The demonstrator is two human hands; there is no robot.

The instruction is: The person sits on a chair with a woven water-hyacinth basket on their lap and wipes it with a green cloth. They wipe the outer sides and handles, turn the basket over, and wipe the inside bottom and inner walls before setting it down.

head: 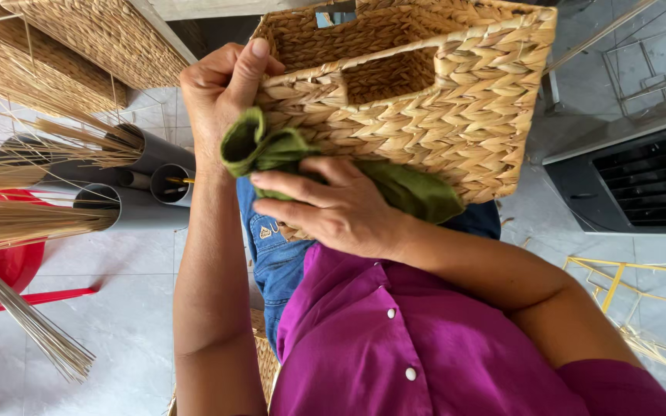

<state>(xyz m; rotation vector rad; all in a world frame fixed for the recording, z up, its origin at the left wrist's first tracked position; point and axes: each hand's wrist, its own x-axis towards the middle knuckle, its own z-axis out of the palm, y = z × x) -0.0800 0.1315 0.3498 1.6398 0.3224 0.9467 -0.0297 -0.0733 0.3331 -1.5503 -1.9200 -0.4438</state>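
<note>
A woven straw basket (456,100) with a cut-out handle slot rests on my lap, above my blue jeans. My left hand (221,85) grips the basket's left corner at the rim, thumb hooked over the top edge. My right hand (333,212) presses a crumpled green cloth (418,192) against the basket's near side, and the fingers hold the cloth bunched. One end of the cloth pokes out beside my left wrist. My magenta shirt fills the bottom of the view.
More woven baskets (79,38) stand at the upper left. Grey pipes (144,204) hold bundles of thin reeds (17,223) on the left, over a red plastic chair (9,270). A black slatted unit (641,185) and a yellow wire frame (634,308) are on the right.
</note>
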